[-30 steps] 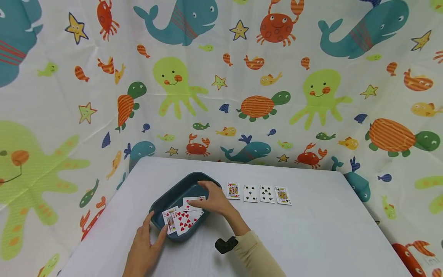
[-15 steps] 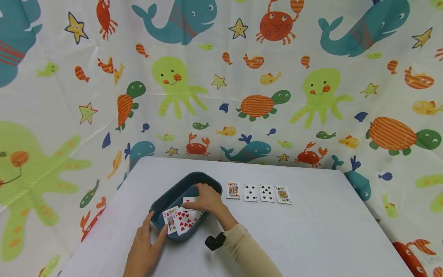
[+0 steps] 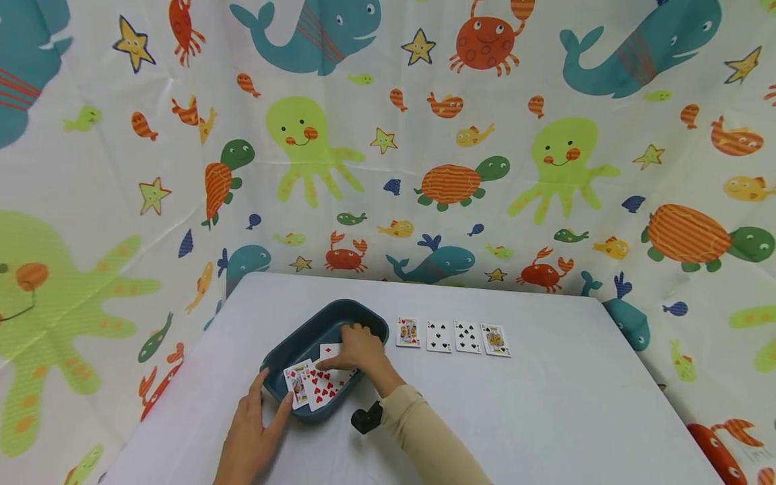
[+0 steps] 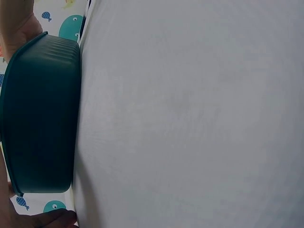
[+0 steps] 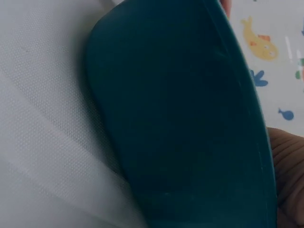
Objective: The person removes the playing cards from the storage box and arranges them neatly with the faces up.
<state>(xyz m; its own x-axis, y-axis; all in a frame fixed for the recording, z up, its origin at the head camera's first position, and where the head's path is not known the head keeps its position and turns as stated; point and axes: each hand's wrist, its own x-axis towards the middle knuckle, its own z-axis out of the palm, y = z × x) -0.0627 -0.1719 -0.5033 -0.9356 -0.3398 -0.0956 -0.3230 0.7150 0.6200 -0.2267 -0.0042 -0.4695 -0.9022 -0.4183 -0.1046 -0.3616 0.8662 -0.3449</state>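
A dark teal plastic tray [image 3: 291, 350] with raised walls stands left of centre in the head view. Playing cards lie loose in its near end: a red face card [image 3: 296, 384], a hearts number card [image 3: 321, 387] and a partly covered diamonds card [image 3: 329, 351]. My left hand [image 3: 254, 424] holds the tray's near left corner, thumb and forefinger spread along the rim. Reaching over the right wall, my right hand [image 3: 362, 353] has its thumb at the diamonds card, fingertips apart from it farther up. Both wrist views show mostly the tray's outer wall [image 4: 45, 114], [image 5: 175, 114].
Right of the tray, several cards lie face up in a row on the white tablecloth [image 3: 515, 417], among them a hearts king [image 3: 408, 332] and a spade face card [image 3: 496, 340]. A sea-animal curtain [image 3: 394, 135] hangs behind the table. A black device [image 3: 366, 419] sits at my right wrist.
My right hand has lowered into the tray and shifted slightly left, its thumb moving over the diamonds card and its fingers drawing inward. My left hand and the tray stay put.
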